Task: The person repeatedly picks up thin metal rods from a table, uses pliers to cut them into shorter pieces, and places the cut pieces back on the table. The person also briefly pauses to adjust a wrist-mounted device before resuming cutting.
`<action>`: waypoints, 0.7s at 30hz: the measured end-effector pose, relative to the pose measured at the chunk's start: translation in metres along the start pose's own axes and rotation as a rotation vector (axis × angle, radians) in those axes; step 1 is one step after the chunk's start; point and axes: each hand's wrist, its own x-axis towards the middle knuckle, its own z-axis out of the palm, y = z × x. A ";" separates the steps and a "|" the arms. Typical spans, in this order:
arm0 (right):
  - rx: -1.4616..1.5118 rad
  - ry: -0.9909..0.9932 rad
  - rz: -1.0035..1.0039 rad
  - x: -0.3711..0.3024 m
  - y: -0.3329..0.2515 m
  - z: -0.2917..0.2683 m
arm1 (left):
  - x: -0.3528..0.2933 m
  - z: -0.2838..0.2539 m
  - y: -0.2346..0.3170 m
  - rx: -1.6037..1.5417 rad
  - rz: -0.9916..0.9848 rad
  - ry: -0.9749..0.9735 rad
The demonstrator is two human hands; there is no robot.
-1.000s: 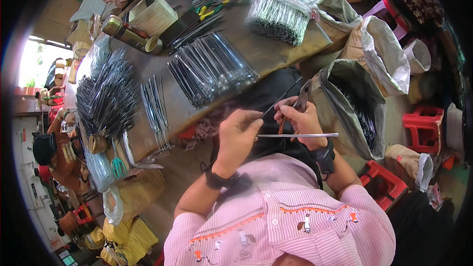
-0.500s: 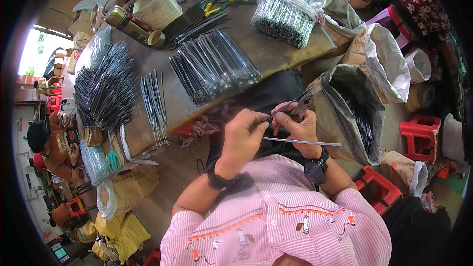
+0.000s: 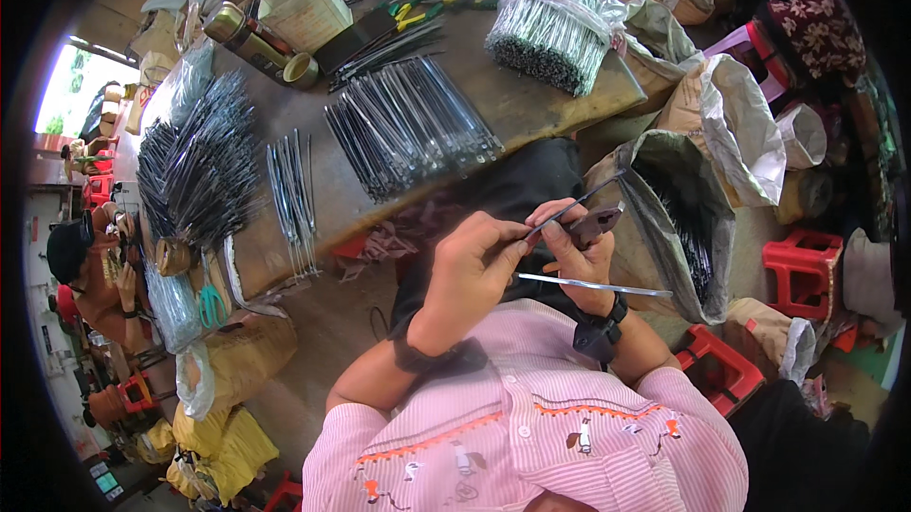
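In front of my chest, my left hand is closed, its thumb and fingertips pinching a thin dark strip that slants up to the right. My right hand is closed around a pair of pliers, jaws pointing up and right. Its fingertips also touch the dark strip. A flat silvery strip stretches rightward from beside my left fingers, past the right wrist. Whether both strips are one bent piece, I cannot tell. The pliers' handles are mostly hidden in my palm.
On the table lie a wide row of dark strips, a smaller row and a heaped pile. A plastic-wrapped bundle stands at its far corner. To my right are an open sack containing strips and red stools.
The pliers have turned and shifted slightly down and right, their jaws now clear of the dark strip. The silvery strip's free end has moved right and down a little.
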 end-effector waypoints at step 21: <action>0.207 0.183 0.094 0.018 -0.021 -0.009 | 0.001 -0.009 -0.003 -0.473 -0.377 -0.177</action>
